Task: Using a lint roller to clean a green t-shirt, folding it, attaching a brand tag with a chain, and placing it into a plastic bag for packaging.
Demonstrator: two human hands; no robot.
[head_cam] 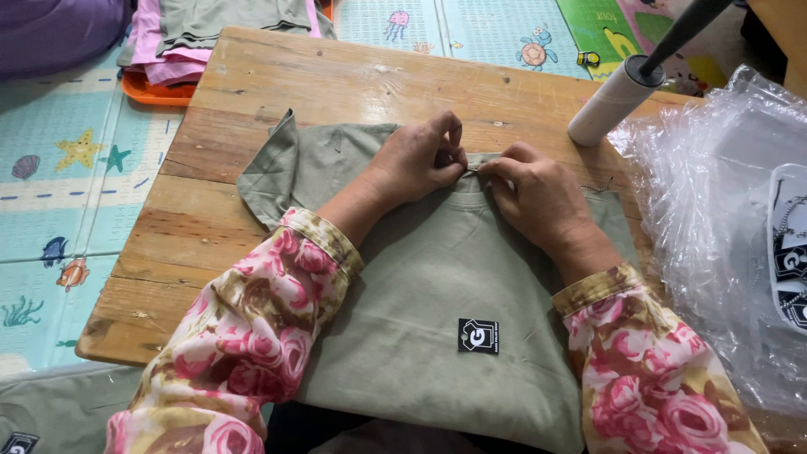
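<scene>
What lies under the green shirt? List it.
The green shirt lies flat on the wooden table, with both hands pinching its neckline. Anything beneath the cloth is covered.

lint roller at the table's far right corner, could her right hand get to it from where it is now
Probably yes. The lint roller lies just beyond the right hand, with only bare table and shirt between. That hand is pinching the shirt's collar with the left hand, so it must let go first.

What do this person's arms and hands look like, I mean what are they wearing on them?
Both arms wear long, loose sleeves in a floral print: large pink roses on a cream ground with olive-brown patches. Each sleeve ends in a banded cuff of the same fabric near the wrist. The left hand and right hand are bare, with no gloves; no rings, watch or bracelets are visible.
</scene>
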